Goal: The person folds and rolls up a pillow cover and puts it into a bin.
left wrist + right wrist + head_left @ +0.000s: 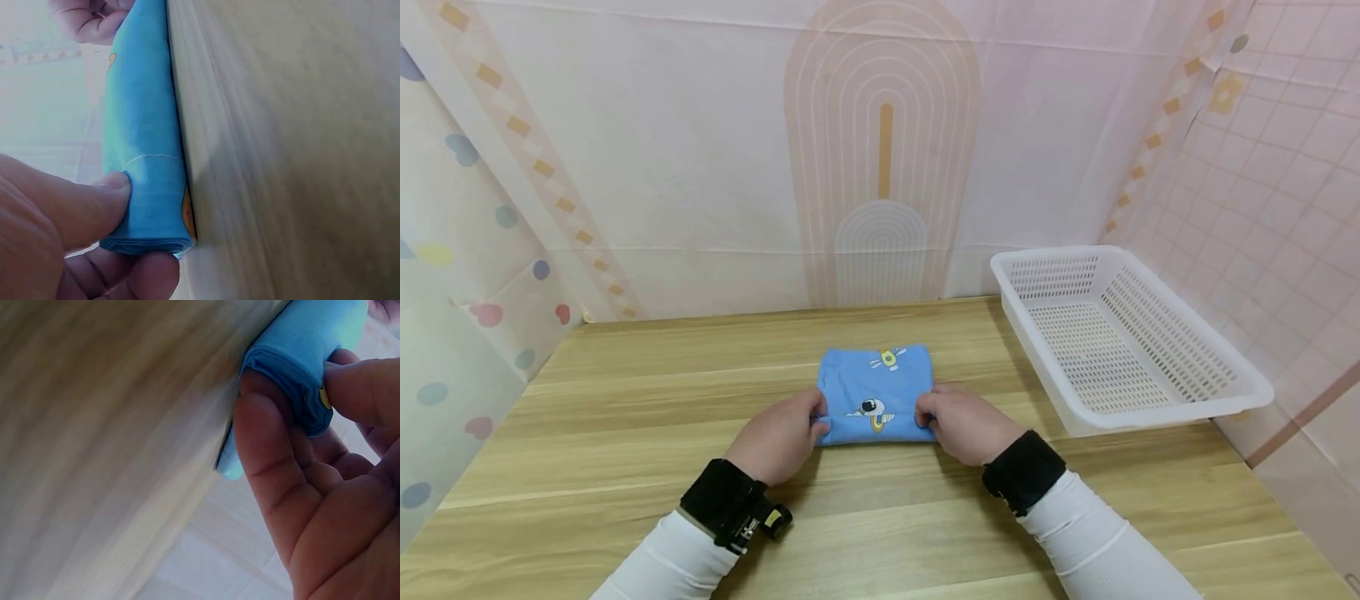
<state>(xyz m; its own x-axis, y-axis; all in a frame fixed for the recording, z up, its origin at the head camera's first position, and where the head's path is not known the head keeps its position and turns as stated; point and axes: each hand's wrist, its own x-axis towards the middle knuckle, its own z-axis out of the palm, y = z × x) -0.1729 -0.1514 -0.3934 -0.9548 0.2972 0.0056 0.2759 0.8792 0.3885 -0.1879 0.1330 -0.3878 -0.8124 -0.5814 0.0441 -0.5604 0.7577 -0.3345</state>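
A blue cloth garment (876, 383) with astronaut prints lies folded on the table, its near edge turned over into a thick roll. My left hand (781, 437) pinches the left end of that roll. In the left wrist view the thumb (106, 203) presses on the blue fabric (147, 106), whose layered end shows above the fingers. At the other end my right hand (966, 423) grips the roll. Its thumb (362, 387) lies on one side in the right wrist view, and a fingertip tucks into the end of the rolled fabric (300, 344).
A white perforated plastic basket (1075, 425) stands at the right rear of the wooden table (647, 400). Patterned cloth hangs behind the table (700, 167) and along both sides. Black straps with cameras sit on my wrists.
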